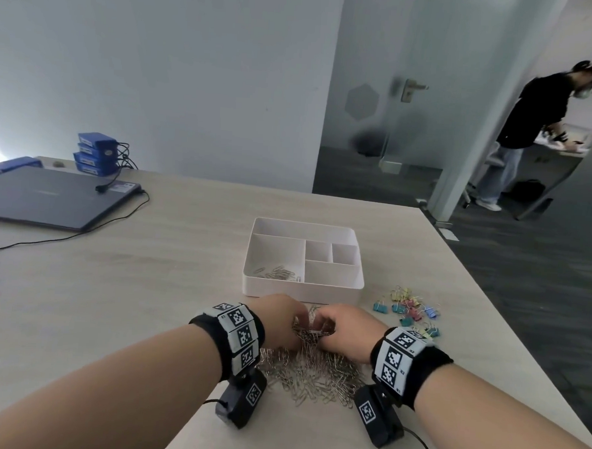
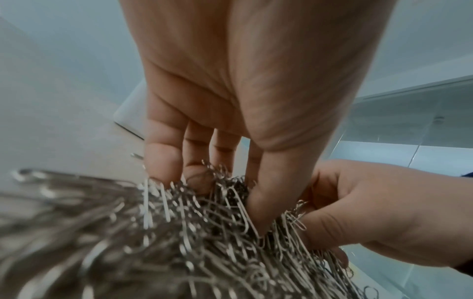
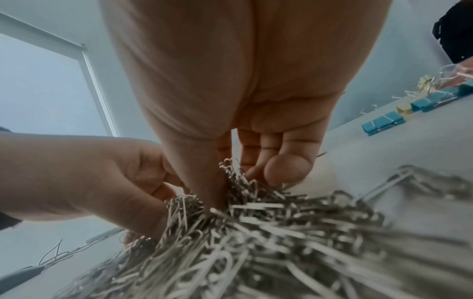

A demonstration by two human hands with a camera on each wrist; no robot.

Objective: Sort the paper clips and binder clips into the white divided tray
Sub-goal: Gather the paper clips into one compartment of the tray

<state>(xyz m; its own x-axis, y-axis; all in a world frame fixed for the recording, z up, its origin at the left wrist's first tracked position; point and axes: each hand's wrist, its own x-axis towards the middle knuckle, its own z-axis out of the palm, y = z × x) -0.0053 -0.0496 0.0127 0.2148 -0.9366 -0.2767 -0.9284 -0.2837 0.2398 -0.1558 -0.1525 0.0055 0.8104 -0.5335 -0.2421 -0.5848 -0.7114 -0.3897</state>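
A big heap of silver paper clips lies on the table close to me. My left hand and right hand meet at the far side of the heap, both with fingers and thumb curled into a bunch of clips. The white divided tray stands just beyond the hands; several paper clips lie in its front left compartment, the other compartments look bare. Coloured binder clips are scattered on the table right of the tray.
A shut laptop with a cable lies at the far left, blue boxes behind it. The table's right edge runs close to the binder clips. Another person stands at a desk in the far right of the room.
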